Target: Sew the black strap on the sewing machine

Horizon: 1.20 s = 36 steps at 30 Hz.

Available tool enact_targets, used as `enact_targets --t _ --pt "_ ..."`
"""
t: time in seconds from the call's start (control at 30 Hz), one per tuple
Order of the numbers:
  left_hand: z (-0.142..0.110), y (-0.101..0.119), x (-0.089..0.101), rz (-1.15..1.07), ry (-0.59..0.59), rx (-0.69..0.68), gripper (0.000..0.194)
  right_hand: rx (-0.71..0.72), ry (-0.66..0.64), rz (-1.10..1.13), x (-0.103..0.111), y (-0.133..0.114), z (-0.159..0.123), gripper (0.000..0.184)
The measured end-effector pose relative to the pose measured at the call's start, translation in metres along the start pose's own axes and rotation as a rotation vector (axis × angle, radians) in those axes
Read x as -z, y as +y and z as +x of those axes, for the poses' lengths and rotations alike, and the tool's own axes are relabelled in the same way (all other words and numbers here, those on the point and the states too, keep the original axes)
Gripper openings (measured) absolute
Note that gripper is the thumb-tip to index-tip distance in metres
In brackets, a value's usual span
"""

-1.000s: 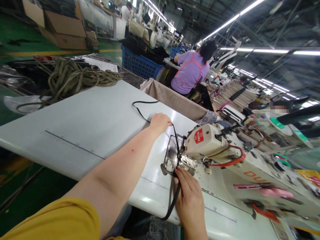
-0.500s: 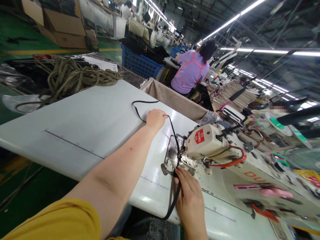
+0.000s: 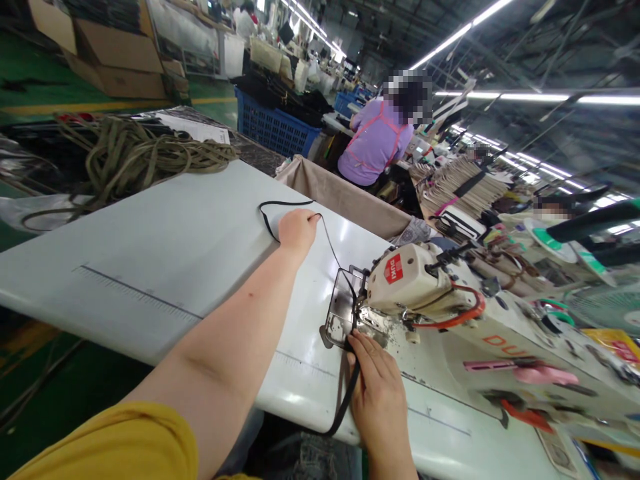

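A narrow black strap (image 3: pixel 343 408) runs from the table's front edge, under the needle area of a white sewing machine (image 3: pixel 407 277), and on to the far side. My left hand (image 3: pixel 298 229) is closed on its far length, which stretches taut and thin to the machine; a loose loop lies beyond the hand. My right hand (image 3: pixel 375 380) lies beside the metal plate (image 3: pixel 341 307), fingers together, with thumb and fingertips on the strap just in front of the needle area. The presser foot is partly hidden by the machine head.
A heap of olive webbing (image 3: pixel 145 157) sits at the far left of the white table (image 3: pixel 165 233). Behind the table hangs a beige cloth bin (image 3: pixel 345 197), with a blue crate (image 3: pixel 275 123) and a person in purple (image 3: pixel 373 147) beyond. Pink-handled snips (image 3: pixel 543 373) rest against the machine.
My left hand has drawn slightly left and away from the machine, and the strap between them now looks straighter and tighter. My right hand stays at about the same place on the strap.
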<state>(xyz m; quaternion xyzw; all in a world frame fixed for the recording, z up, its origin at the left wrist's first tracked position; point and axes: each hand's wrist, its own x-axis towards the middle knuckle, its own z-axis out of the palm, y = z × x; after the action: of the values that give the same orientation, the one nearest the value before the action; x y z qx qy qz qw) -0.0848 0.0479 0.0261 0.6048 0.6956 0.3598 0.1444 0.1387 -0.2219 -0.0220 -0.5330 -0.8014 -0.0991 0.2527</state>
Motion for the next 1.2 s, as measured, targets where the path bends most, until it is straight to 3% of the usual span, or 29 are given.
enact_targets --t 0.5,0.93,1.2 --pt "0.017 -0.017 0.009 -0.308 0.137 0.201 0.028 0.002 0.01 -0.01 0.0 -0.002 0.001 0.029" --pt "0.032 -0.037 -0.004 -0.572 0.429 0.335 0.032 0.0 0.01 0.0 0.002 -0.003 0.003 0.028" --pt "0.027 -0.031 0.008 -0.496 0.684 0.486 0.027 -0.011 0.015 0.013 0.0 -0.002 0.001 0.028"
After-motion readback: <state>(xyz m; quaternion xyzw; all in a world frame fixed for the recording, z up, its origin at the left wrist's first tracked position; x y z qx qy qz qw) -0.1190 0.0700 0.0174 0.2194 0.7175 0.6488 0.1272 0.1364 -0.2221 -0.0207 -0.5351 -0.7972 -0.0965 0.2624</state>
